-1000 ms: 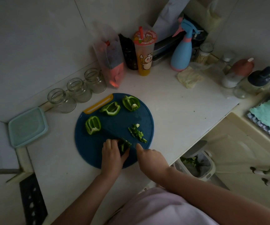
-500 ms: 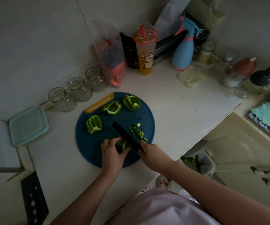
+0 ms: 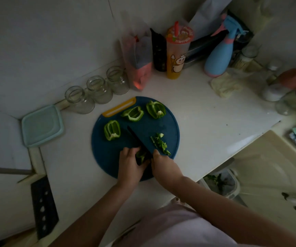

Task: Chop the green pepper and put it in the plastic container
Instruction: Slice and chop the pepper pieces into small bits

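Note:
On a round blue cutting board [image 3: 108, 157] lie three large green pepper pieces [image 3: 112, 130], [image 3: 132, 113], [image 3: 155, 109]. My left hand [image 3: 129, 164] holds down another pepper piece [image 3: 141, 155] at the board's near edge. Gripped in my right hand [image 3: 163, 166] is a dark knife [image 3: 138, 139], whose blade lies across that piece and points to the far left. A small pile of chopped pepper strips [image 3: 160, 144] lies just right of the blade. The pale green plastic container [image 3: 41, 125] sits with its lid on, to the left of the board.
Three glass jars [image 3: 97, 90] line the wall behind the board. A pink bag [image 3: 137, 68], a printed cup [image 3: 177, 56], a blue spray bottle [image 3: 218, 56] and bottles stand at the back. A bin [image 3: 222, 182] is below the counter edge on the right.
The knife went from hidden behind my hands to laid across the pepper piece, then shifted slightly left along it. Both hands stay at the board's near edge.

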`<state>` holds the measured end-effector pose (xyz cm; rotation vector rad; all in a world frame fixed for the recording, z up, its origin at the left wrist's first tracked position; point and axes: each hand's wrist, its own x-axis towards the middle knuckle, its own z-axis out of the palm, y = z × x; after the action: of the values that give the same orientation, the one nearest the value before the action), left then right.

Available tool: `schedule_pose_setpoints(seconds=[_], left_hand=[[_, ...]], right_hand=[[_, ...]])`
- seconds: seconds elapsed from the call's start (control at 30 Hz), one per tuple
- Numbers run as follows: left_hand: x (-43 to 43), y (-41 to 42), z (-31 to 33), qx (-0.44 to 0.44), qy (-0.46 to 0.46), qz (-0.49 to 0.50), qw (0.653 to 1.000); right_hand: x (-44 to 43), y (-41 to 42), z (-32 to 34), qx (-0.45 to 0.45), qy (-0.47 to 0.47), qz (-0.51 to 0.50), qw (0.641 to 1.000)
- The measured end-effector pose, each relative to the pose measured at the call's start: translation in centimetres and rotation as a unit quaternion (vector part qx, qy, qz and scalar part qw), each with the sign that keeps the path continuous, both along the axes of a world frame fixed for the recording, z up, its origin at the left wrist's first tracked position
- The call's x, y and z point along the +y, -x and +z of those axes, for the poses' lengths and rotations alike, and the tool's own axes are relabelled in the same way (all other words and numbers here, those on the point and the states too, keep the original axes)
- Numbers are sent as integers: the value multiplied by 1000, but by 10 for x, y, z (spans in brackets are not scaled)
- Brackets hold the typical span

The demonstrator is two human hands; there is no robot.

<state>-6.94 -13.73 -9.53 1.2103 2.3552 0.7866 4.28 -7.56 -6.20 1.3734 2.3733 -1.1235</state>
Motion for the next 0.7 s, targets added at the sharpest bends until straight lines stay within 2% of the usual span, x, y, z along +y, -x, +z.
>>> schedule_pose_setpoints(seconds=[0.17, 0.27, 0.7], left_hand=[[-8, 11, 4, 29, 13, -91, 995], [-10, 15, 7, 31, 24, -124, 992], [5, 6, 9, -22, -13, -12, 1000]], right_hand=[[3, -2, 1, 40, 15, -43, 998], [5, -9, 5, 43, 8, -35, 998], [5, -22, 15, 68, -4, -28, 997]])
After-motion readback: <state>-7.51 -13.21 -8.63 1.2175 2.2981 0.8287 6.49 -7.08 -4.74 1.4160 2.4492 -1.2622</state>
